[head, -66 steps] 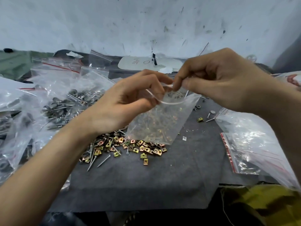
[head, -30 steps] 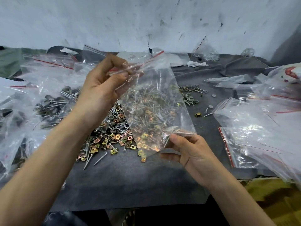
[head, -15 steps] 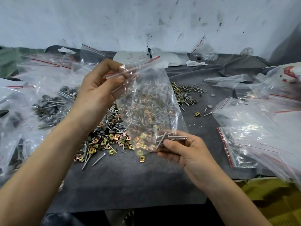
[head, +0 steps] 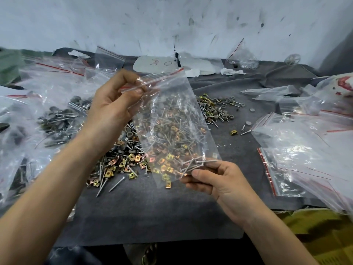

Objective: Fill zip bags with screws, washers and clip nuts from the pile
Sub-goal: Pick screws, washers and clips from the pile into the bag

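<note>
1. The left hand [head: 114, 104] pinches the top strip of a clear zip bag [head: 172, 104] between its thumb and curled fingers. It holds the bag up off the surface [head: 152, 217], so the bag hangs tilted, with its mouth far and left and its bottom near and right.
2. The right hand [head: 215, 178] is curled at the bag's lower right corner, its thumb and fingers pinching a small bundle of screws [head: 198, 163]. I cannot tell whether it grips them through the film or bare against it.
3. The bag hangs in mid-air between the two hands, above the pile [head: 122, 159]. Most of the hardware seen through it seems to lie on the surface behind, so the bag looks close to empty. I cannot tell whether the zip is closed.
4. The step appears to be settling the screws into the bottom corner.
   - Keep the top pinch firm and the strip level, so that nothing slides back out.
   - Lay the screws parallel and ease them down. Sharp tips pushed hard could pierce film this thin.
5. Washers and clip nuts are probably next, and the pile lies just under the bag. Lowering the bag towards the pile would shorten each reach and lose fewer pieces.
6. Further out:
   - Filled bags [head: 53, 119] are heaped on the left.
   - Empty bags [head: 305, 150] lie on the right.
   - A smaller heap [head: 215, 109] sits far and right of the held bag.
   - One stray clip nut [head: 233, 132] lies near that heap and is worth gathering up.
</note>
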Available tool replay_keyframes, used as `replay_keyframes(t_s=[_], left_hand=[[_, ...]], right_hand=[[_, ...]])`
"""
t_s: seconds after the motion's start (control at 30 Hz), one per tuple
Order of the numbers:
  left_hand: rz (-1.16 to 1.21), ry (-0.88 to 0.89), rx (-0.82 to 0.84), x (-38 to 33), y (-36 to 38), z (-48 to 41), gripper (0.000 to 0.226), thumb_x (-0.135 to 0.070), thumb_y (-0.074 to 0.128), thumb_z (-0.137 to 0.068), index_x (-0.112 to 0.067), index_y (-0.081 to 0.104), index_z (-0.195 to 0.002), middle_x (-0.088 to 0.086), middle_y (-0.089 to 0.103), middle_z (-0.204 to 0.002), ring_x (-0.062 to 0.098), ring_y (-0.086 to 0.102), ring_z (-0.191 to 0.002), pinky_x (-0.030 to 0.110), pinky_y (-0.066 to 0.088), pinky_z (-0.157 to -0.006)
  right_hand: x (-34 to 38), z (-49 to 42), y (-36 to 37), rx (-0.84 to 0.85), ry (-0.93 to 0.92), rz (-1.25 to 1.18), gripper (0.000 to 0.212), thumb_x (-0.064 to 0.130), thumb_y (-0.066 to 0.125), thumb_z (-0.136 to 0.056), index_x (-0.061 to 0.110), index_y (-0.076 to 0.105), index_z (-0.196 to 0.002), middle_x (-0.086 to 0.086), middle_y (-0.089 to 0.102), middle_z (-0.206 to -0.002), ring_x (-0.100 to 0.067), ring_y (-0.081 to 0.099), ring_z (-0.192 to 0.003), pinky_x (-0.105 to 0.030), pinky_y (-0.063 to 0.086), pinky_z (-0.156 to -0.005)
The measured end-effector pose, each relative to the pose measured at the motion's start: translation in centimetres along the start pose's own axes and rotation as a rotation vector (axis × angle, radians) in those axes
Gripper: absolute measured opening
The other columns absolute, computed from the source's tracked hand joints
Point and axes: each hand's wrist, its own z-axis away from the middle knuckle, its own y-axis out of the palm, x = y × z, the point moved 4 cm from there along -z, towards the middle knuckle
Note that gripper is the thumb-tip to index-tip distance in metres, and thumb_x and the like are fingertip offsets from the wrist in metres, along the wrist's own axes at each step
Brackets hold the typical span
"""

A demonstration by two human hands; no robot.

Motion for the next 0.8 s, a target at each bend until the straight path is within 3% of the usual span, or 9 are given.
replay_keyframes(t_s=[0.1, 0.17, 0.23, 0.3, 0.37, 0.5, 0.67, 0.73, 0.8], left_hand=[[-0.008, 0.016, 0.029, 0.2, -0.3, 0.1, 0.026, -0.01, 0.052, -0.084, -0.032, 0.065, -0.076, 0.01, 0.066, -0.105, 0.032, 0.061, -0.115, 0.03, 0.049, -0.094], [-0.031, 0.048, 0.067, -0.1, -0.6, 0.3, 0.026, -0.011, 0.054, -0.086, -0.033, 0.066, -0.079, -0.005, 0.07, -0.097, 0.029, 0.062, -0.115, 0.034, 0.047, -0.099], [-0.117, 0.112, 0.086, -0.9, -0.9, 0.7, 0.02, -0.018, 0.058, -0.084, -0.036, 0.066, -0.083, -0.006, 0.07, -0.108, 0.027, 0.061, -0.117, 0.04, 0.045, -0.103], [-0.259, 0.208, 0.061, -2.2, -1.3, 1.1, 0.019, -0.022, 0.056, -0.085, -0.038, 0.065, -0.087, -0.006, 0.067, -0.119, 0.026, 0.06, -0.118, 0.045, 0.045, -0.103], [-0.351, 0.286, 0.033, -3.5, -1.7, 1.4, 0.021, -0.019, 0.054, -0.086, -0.038, 0.062, -0.089, -0.006, 0.065, -0.124, 0.026, 0.059, -0.117, 0.054, 0.045, -0.101], [-0.429, 0.338, -0.039, -5.0, -2.7, 1.5, 0.02, -0.012, 0.05, -0.087, -0.03, 0.059, -0.089, -0.004, 0.064, -0.125, 0.02, 0.057, -0.12, 0.06, 0.041, -0.102], [-0.454, 0.31, -0.043, -5.2, -2.8, 2.1, 0.018, -0.012, 0.05, -0.086, -0.028, 0.056, -0.09, 0.006, 0.062, -0.125, 0.026, 0.057, -0.119, 0.054, 0.043, -0.102], [-0.496, 0.301, -0.042, -5.2, -3.0, 2.6, 0.013, -0.015, 0.051, -0.086, -0.027, 0.055, -0.09, 0.0, 0.063, -0.124, 0.026, 0.059, -0.109, 0.048, 0.046, -0.093], [-0.525, 0.304, -0.054, -5.5, -3.5, 2.9, 0.01, -0.011, 0.053, -0.087, -0.02, 0.055, -0.091, 0.001, 0.063, -0.125, 0.021, 0.06, -0.113, 0.044, 0.047, -0.093]], right_hand=[[-0.2, -0.1, 0.0, -0.003, 0.004, 0.052, 0.022, -0.008, 0.066, -0.071, 0.002, 0.072, -0.09, -0.015, 0.073, -0.08, -0.024, 0.071, -0.069, -0.024, 0.055, -0.057], [-0.2, -0.5, -1.0, -0.122, -0.075, 0.438, 0.041, -0.014, 0.061, -0.076, 0.015, 0.07, -0.105, 0.003, 0.073, -0.078, -0.011, 0.065, -0.057, -0.019, 0.05, -0.051], [0.6, -1.0, -1.7, -0.247, -0.217, 0.947, 0.05, -0.007, 0.062, -0.075, 0.029, 0.065, -0.11, 0.013, 0.067, -0.087, -0.001, 0.053, -0.053, -0.009, 0.042, -0.057], [0.9, -1.6, -1.8, -0.262, -0.287, 1.164, 0.041, -0.003, 0.064, -0.075, 0.027, 0.068, -0.102, 0.009, 0.062, -0.095, 0.001, 0.053, -0.065, -0.009, 0.04, -0.066], [0.9, -2.2, -1.5, -0.247, -0.31, 1.232, 0.025, 0.004, 0.068, -0.079, 0.025, 0.071, -0.092, 0.011, 0.06, -0.089, -0.006, 0.057, -0.078, -0.017, 0.042, -0.074], [0.0, -3.4, 2.3, -0.03, -0.453, 1.334, 0.014, 0.02, 0.066, -0.086, 0.025, 0.072, -0.097, 0.012, 0.061, -0.091, -0.009, 0.058, -0.087, -0.026, 0.045, -0.082], [-3.9, -4.5, 9.4, 0.387, -0.579, 1.477, 0.026, 0.027, 0.056, -0.093, 0.022, 0.065, -0.117, 0.002, 0.057, -0.11, -0.02, 0.049, -0.108, -0.04, 0.048, -0.087], [-5.2, -4.8, 10.9, 0.443, -0.647, 1.543, 0.025, 0.025, 0.054, -0.094, 0.02, 0.064, -0.116, 0.0, 0.052, -0.114, -0.022, 0.044, -0.111, -0.041, 0.049, -0.086], [-5.9, -5.1, 11.6, 0.427, -0.749, 1.555, 0.02, 0.021, 0.056, -0.093, 0.013, 0.063, -0.11, -0.005, 0.05, -0.118, -0.025, 0.043, -0.113, -0.043, 0.047, -0.089]])
